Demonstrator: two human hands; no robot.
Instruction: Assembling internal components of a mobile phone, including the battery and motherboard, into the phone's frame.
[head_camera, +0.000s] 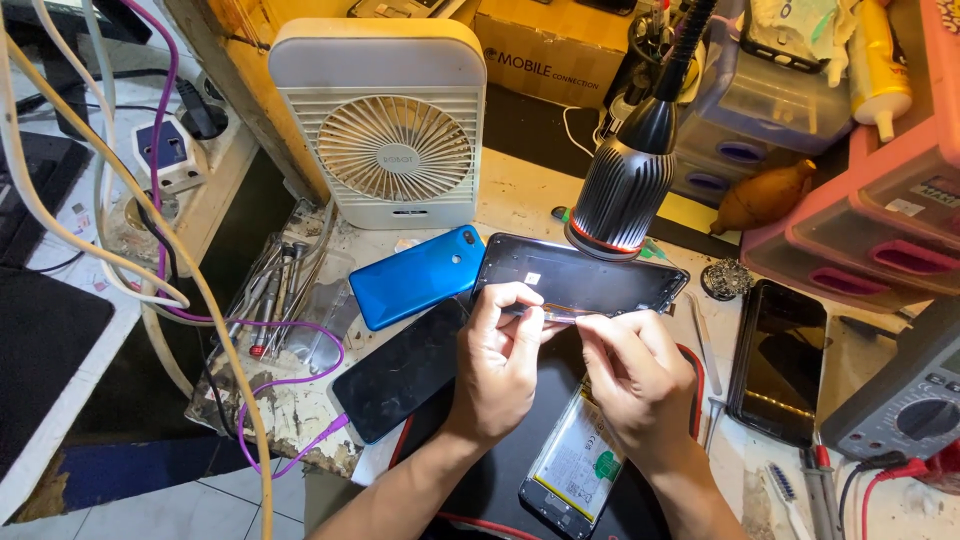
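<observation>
Opened phone (578, 468) is lying nearest me; my left hand (497, 365) and right hand (630, 375) are both pinching a thin strip (560, 314), black back cover (580, 277) at 12 o'clock.

I see both forearms rising from the bottom edge and converging just below the lamp head (628, 190). My left hand (497, 365) is curled, thumb and forefinger pinched together at the top. My right hand (635, 375) mirrors it, fingertips (590, 322) meeting the left's; its grip looks closed, though knuckles hide the pads.
</observation>
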